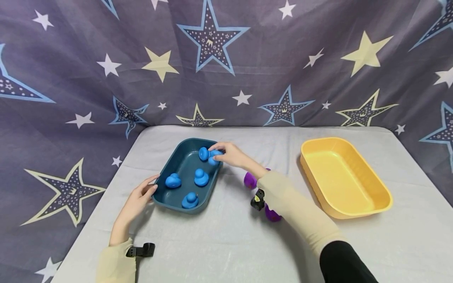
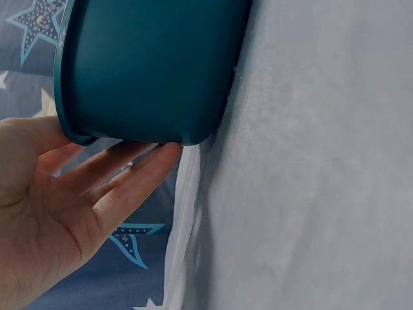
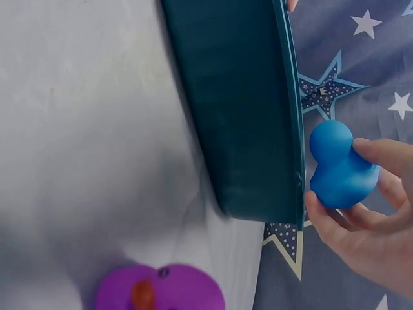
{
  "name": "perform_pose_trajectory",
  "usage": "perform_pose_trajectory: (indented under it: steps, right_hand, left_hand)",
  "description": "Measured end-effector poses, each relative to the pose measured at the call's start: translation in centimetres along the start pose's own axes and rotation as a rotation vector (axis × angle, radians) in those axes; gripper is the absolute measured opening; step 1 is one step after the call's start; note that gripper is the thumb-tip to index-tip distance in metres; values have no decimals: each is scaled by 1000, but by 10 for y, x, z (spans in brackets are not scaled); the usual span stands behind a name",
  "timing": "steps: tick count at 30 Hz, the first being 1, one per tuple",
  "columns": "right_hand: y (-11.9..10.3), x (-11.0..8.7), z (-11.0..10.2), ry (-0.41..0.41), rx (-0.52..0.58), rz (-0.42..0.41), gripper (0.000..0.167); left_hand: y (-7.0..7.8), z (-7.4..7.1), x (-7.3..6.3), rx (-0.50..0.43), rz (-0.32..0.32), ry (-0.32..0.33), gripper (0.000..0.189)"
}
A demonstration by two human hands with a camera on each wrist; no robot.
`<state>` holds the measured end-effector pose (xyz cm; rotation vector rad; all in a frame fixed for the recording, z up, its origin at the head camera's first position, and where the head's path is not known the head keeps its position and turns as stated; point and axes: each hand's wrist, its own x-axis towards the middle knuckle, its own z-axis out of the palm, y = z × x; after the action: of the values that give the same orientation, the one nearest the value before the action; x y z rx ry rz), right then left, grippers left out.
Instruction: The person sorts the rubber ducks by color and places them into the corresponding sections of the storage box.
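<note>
A dark teal tub (image 1: 184,163) stands left of the middle. At its near-left corner my left hand (image 1: 139,198) holds the rim, with fingers along the outer wall (image 2: 148,97). Over the tub's far-right edge my right hand (image 1: 231,155) grips a blue rubber duck (image 3: 342,174) between thumb and fingers. Beside that duck, another blue shape (image 1: 203,153) shows at the tub's far end. Three more blue ducks sit on the tub floor: one at left (image 1: 173,181), one at the middle right (image 1: 201,178), one at the near end (image 1: 190,201).
Purple rubber ducks (image 1: 272,214) lie on the white cloth under the right forearm, partly hidden by the sleeve. A yellow tub (image 1: 341,177) stands at the right. Behind the table hangs a grey curtain (image 1: 262,47) with stars.
</note>
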<state>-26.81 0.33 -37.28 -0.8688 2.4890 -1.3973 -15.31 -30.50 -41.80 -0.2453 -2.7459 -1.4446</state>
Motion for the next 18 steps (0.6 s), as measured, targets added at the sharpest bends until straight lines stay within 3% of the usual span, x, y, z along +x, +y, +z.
perform_pose_trajectory:
  steps: [8,18]
  right_hand:
    - [-5,9,11,-31,22,9,31]
    - [-12,21,24,-78,-28,27,29]
  left_hand:
    - [-1,-1,-1,6,7,6,41]
    - [2,0,-1,6,1,1,41]
